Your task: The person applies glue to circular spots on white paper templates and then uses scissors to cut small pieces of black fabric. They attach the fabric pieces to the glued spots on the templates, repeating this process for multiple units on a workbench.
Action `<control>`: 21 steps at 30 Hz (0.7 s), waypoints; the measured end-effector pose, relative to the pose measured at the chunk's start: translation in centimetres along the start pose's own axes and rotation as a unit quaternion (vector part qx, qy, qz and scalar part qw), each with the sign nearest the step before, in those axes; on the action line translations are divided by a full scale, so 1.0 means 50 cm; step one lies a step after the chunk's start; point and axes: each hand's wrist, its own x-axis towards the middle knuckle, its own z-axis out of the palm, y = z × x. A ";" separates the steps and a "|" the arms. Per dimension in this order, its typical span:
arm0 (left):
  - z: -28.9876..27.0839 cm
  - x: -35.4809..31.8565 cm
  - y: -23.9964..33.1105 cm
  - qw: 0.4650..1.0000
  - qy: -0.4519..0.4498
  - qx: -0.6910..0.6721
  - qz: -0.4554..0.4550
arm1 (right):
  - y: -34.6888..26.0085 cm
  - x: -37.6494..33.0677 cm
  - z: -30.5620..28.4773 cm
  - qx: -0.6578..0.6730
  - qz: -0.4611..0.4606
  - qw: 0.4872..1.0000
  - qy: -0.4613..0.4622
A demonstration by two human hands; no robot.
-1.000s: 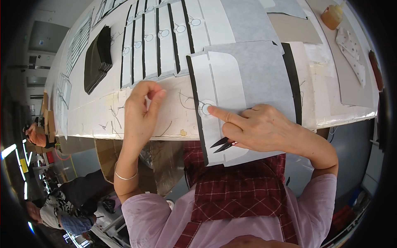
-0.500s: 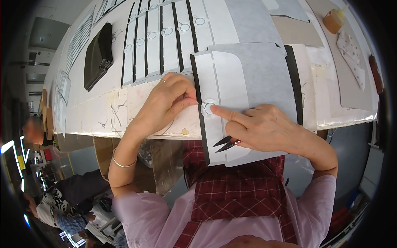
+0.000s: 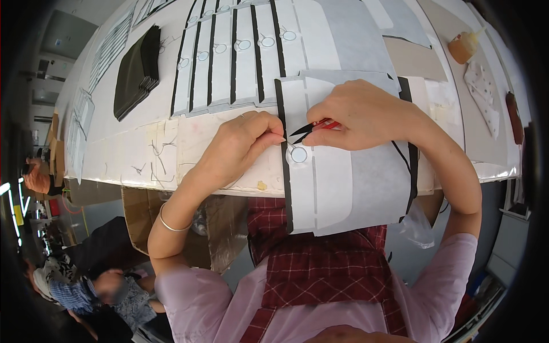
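Note:
A layered white and grey fabric panel (image 3: 334, 191) with black edge strips lies in front of me, its near end past the table edge over my apron. On it sits a small round clear disc (image 3: 299, 154) with a dark thread (image 3: 290, 145) looped about it. My left hand (image 3: 243, 143) is closed in a pinch at the panel's left black edge, on the end of that thread. My right hand (image 3: 366, 117) grips thread snips (image 3: 303, 130) with red handles. Their dark, parted blades point left, just above the disc and near my left fingertips.
Overlapping panels with discs (image 3: 243, 44) lie farther back. A stack of dark pieces (image 3: 137, 74) stands at left, near loose thread scraps (image 3: 163, 151). At far right are an amber-filled bottle (image 3: 462, 48) and a dotted cloth (image 3: 481, 94). Cardboard boxes (image 3: 171, 223) sit below the table edge.
My right hand has moved up from the disc, bringing the snips from below it to the thread above it. My left hand keeps its pinch at the black edge. The view has shifted slightly.

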 end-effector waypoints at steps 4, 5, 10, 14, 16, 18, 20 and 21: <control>0.005 -0.002 -0.005 1.000 0.013 0.003 0.015 | -0.008 0.032 -0.018 0.009 0.003 0.997 -0.077; 0.008 -0.002 -0.008 1.000 0.021 -0.001 0.023 | -0.006 0.038 -0.018 0.006 0.003 0.996 -0.086; 0.012 -0.001 -0.014 0.999 0.033 -0.002 0.039 | -0.007 0.057 -0.026 -0.007 0.008 0.991 -0.135; 0.010 0.003 -0.013 0.999 0.027 0.015 0.043 | -0.001 0.065 -0.030 0.009 0.005 0.988 -0.155; 0.011 0.002 -0.016 0.998 0.033 0.015 0.048 | 0.000 0.069 -0.029 0.011 0.001 0.986 -0.169; 0.005 -0.006 -0.012 0.999 0.023 -0.024 0.007 | 0.000 0.069 -0.028 0.015 -0.004 0.986 -0.168; -0.021 -0.031 -0.002 0.998 0.013 -0.037 -0.043 | 0.002 0.059 -0.031 0.038 -0.015 0.989 -0.140; -0.050 -0.060 0.006 0.997 0.006 -0.031 -0.073 | 0.013 0.039 -0.038 0.060 -0.021 0.992 -0.112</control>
